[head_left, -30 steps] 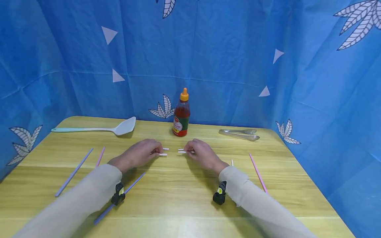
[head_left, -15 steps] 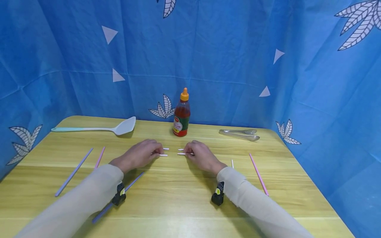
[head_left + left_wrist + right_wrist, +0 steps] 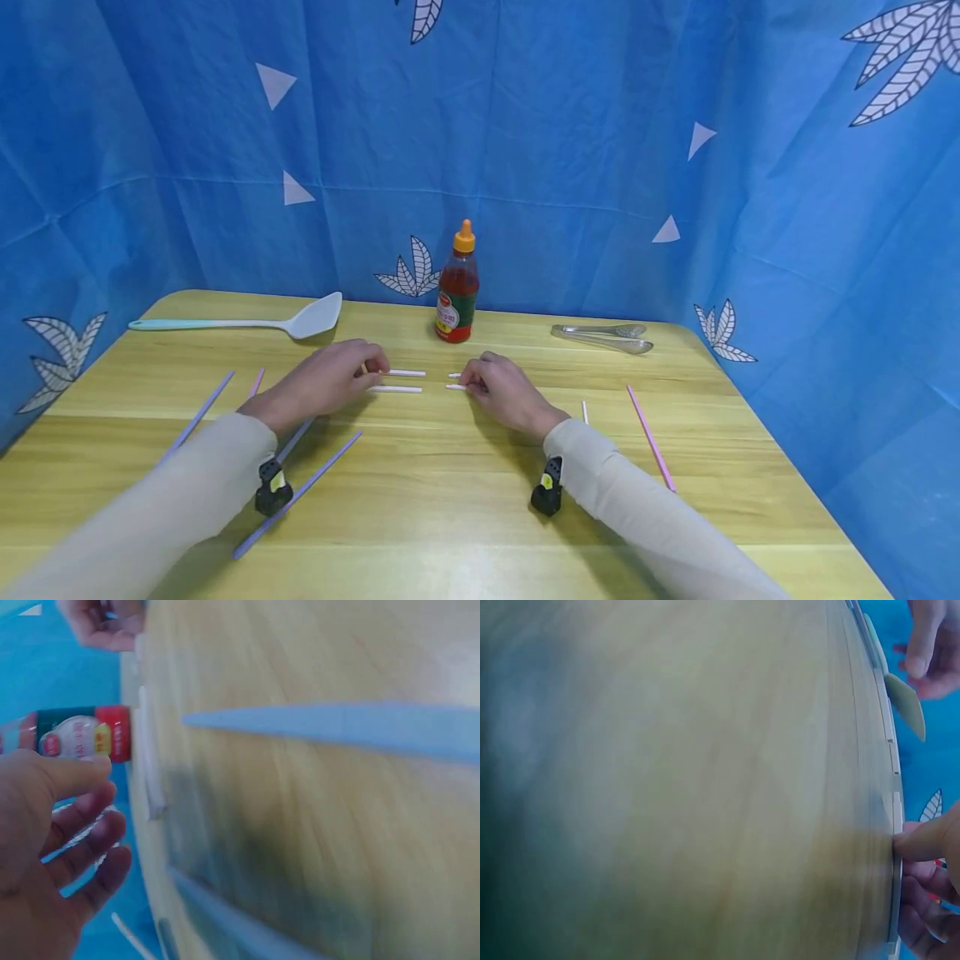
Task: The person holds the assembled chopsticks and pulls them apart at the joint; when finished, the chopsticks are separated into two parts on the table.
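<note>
My left hand [image 3: 326, 383] hovers just left of two thin white sticks [image 3: 401, 389] that lie side by side on the table; in the left wrist view its fingers [image 3: 90, 840] are loosely bent around nothing. To the right, across a small gap, my right hand [image 3: 506, 396] holds the near ends of two more white sticks [image 3: 453, 387] lying in line with the first pair. In the right wrist view its thumb and fingers pinch at a stick [image 3: 897, 810] on the tabletop. Most of the right pair is hidden behind the hand.
A sauce bottle [image 3: 457, 292] stands behind the hands. A white spatula [image 3: 315, 318] lies at the back left, metal tongs [image 3: 603, 337] at the back right. Tapered purple sticks [image 3: 300, 492], pink sticks [image 3: 651, 437] and another white stick [image 3: 585, 411] lie nearer, partly under the sleeves.
My left hand has let go of the left white sticks and moved left and slightly up, baring more of them. The right hand has barely moved.
</note>
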Demonstrator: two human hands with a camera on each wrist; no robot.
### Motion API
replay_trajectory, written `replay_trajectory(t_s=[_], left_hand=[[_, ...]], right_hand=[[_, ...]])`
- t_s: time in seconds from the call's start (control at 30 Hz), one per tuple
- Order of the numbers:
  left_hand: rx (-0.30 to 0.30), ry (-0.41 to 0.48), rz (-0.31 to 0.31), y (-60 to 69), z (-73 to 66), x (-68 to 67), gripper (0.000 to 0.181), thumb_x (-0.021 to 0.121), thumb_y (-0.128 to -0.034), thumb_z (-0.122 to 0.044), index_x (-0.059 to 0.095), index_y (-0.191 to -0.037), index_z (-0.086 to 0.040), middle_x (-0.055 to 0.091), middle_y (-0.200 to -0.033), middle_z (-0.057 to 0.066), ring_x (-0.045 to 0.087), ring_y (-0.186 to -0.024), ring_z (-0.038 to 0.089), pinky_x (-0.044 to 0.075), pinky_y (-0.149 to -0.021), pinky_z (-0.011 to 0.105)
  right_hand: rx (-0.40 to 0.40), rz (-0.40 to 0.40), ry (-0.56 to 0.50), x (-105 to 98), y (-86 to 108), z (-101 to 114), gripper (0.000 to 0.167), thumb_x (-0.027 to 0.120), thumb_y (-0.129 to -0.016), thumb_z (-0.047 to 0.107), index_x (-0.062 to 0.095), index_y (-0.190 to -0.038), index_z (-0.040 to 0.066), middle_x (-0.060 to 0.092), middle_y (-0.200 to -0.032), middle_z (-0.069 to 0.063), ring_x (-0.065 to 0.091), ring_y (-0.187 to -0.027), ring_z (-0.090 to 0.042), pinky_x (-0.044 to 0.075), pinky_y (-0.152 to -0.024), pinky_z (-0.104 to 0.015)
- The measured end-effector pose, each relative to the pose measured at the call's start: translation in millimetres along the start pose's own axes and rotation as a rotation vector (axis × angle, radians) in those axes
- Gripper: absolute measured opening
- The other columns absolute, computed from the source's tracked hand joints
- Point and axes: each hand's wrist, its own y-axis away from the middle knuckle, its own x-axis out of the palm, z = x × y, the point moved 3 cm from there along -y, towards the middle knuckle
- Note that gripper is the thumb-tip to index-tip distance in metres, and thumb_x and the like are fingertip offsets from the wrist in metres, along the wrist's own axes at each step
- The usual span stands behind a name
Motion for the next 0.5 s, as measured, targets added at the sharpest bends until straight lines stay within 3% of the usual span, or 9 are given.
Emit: replay_trajectory(t_s=[0.23,0.4,0.5], left_hand=[[-0.066,0.027,-0.061,48.0,10.5,-19.6,0.013,0.071,-0.1033,-0.011,0.076,-0.115,-0.009,0.074,-0.101,0.001,0.064,-0.088,0.016,0.054,-0.076,0.039],[-0.099,0.039,-0.104,85.5,18.2,-18.8,0.013,0.077,-0.1010,-0.015,0.076,-0.114,-0.011,0.074,-0.099,-0.004,0.066,-0.087,0.011,0.055,-0.083,0.046],[-0.144,0.052,-0.106,101.9,23.4,-15.2,0.017,0.080,-0.0997,-0.020,0.075,-0.114,-0.012,0.074,-0.099,-0.006,0.066,-0.086,0.010,0.055,-0.080,0.041]], right_hand=[[0.003,0.010,0.000,1,-1.3,1,0.009,0.075,-0.101,0.001,0.078,-0.106,0.008,0.069,-0.100,-0.006,0.062,-0.093,-0.018,0.058,-0.088,-0.038],[0.012,0.019,0.003,0,-0.8,1,0.009,0.075,-0.102,0.002,0.078,-0.107,0.009,0.069,-0.100,-0.005,0.062,-0.093,-0.018,0.058,-0.089,-0.038],[0.005,0.019,0.005,-1,0.0,0,0.009,0.075,-0.102,0.002,0.078,-0.107,0.008,0.069,-0.101,-0.005,0.062,-0.093,-0.018,0.059,-0.089,-0.038]])
